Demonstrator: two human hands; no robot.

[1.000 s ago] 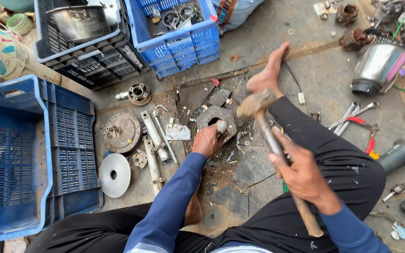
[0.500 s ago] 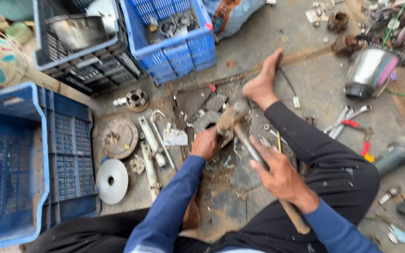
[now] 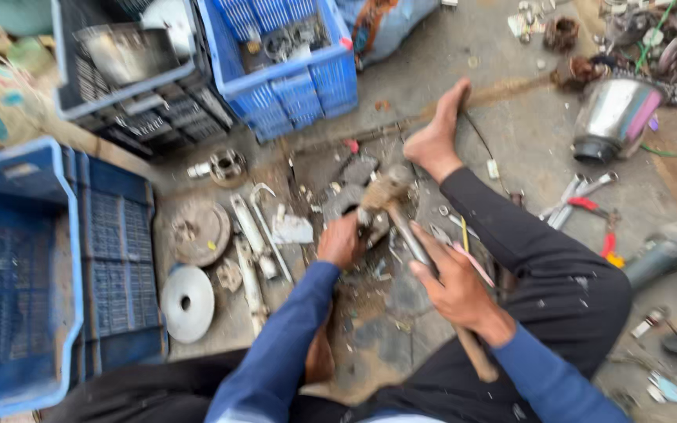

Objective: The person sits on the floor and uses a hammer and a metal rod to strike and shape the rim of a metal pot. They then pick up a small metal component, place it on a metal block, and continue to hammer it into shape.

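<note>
I sit on a concrete floor with my bare right foot (image 3: 436, 137) stretched out ahead. My right hand (image 3: 454, 280) grips the wooden handle of a hammer (image 3: 389, 196), whose blurred metal head sits low over a grey metal part (image 3: 346, 200) on the floor. My left hand (image 3: 340, 243) is closed on the near edge of that part and holds it against the floor. Both arms are in blue sleeves, and my legs are in black trousers.
A round metal disc (image 3: 188, 304), a rusty pulley (image 3: 197, 233) and long metal brackets (image 3: 252, 235) lie to the left. Blue crates (image 3: 33, 258) (image 3: 287, 70) and a dark crate (image 3: 131, 86) ring the spot. Pliers (image 3: 585, 205), a shiny metal pot (image 3: 617, 117) and an angle grinder (image 3: 667, 251) lie to the right.
The hammer came down from a raised position toward the metal part. My left hand stayed on the part. The view shifted slightly.
</note>
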